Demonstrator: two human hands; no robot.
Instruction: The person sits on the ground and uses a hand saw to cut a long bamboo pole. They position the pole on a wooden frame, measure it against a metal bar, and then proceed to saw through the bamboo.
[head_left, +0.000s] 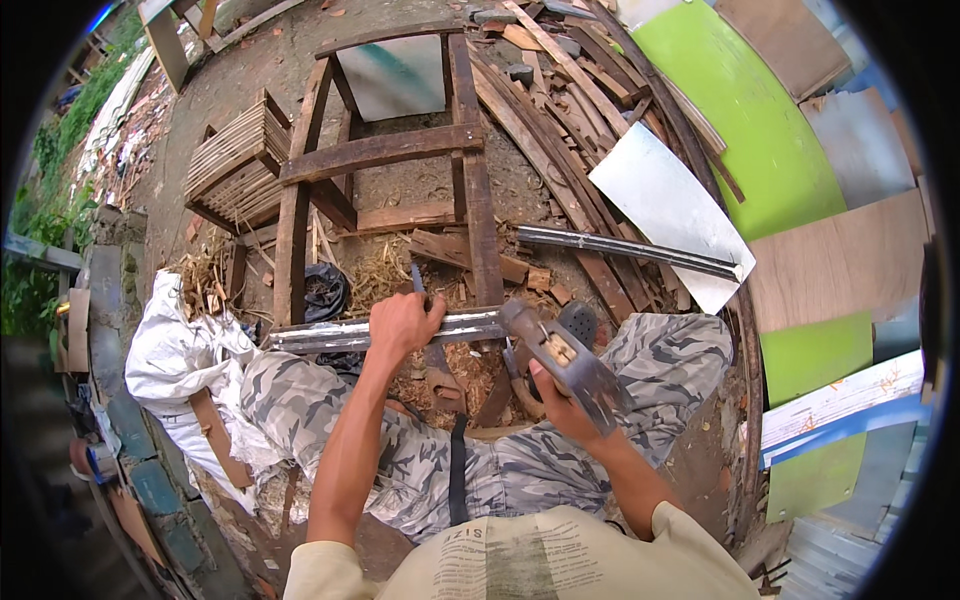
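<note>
My left hand [402, 324] is closed around a long grey metal bar [330, 334] that lies across the near end of a dark wooden frame [380, 155]. In my right hand [568, 405] is a claw hammer [575, 365], raised close to the camera, its wooden handle end showing in the eye of the head. The hammer head hides the bar's right end. Beneath the bar, between my legs, a handsaw [443, 385] with a brown handle lies among wood shavings. A second curved wooden handle [525, 397] sits beside it, partly hidden by the hammer.
A second metal bar [630, 250] rests partly on a white sheet [675, 215] at right. Long boards [560, 170] are piled behind it, beside green panels [740, 110]. A slatted wooden crate [240, 170] stands far left. A white sack [175, 350] lies by my left knee.
</note>
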